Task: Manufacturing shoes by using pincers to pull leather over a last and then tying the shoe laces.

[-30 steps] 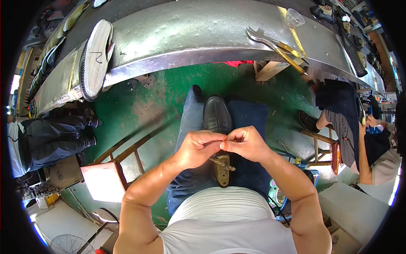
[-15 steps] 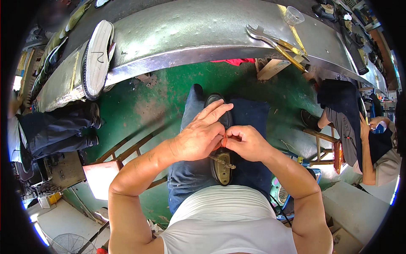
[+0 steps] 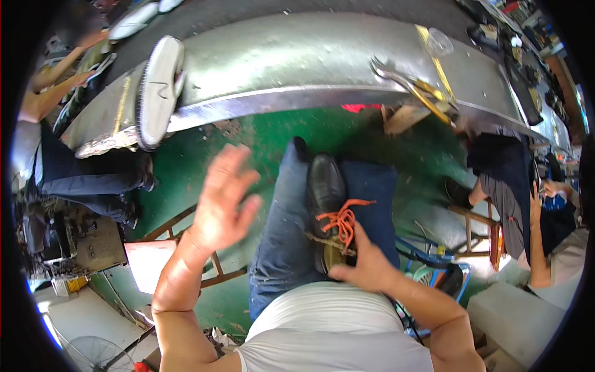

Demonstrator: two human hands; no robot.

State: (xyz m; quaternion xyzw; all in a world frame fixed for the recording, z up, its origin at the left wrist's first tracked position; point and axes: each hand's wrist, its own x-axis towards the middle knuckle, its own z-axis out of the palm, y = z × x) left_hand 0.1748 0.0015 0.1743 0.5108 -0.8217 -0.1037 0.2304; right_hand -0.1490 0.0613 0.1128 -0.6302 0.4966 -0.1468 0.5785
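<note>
A dark leather shoe (image 3: 326,189) lies along the person's lap, orange lace (image 3: 343,221) loose across its top. The right hand (image 3: 364,263) grips the shoe's near end. The left hand (image 3: 224,201) hangs open, fingers spread, well left of the shoe, holding nothing.

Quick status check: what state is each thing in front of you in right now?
Black leather shoe: lying on the lap, laces undone.
Orange laces: loose, bunched over the shoe's opening.
Right hand: gripping the shoe's heel end.
Left hand: raised, fingers spread, holding nothing.
White shoe sole: resting on the grey metal bench.
</note>
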